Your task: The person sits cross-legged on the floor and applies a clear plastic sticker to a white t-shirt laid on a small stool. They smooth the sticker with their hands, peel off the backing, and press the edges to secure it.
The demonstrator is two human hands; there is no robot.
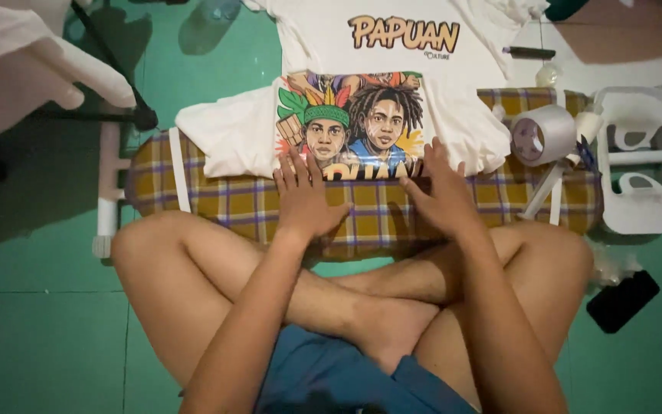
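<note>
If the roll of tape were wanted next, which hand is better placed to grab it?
Probably the right hand. It rests on the printed sheet's lower right edge, on the same side as the tape roll. The left hand lies farther away and would have to cross over.

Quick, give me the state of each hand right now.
Left hand: open, fingers spread flat on the lower edge of the printed picture sheet, holding nothing.
Right hand: open, flat on the same sheet's lower right edge, holding nothing.

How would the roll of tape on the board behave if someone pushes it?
The roll of tape is round and stands on its edge, so it would probably roll. It sits near the end of the plaid board, so it might fall off.
</note>
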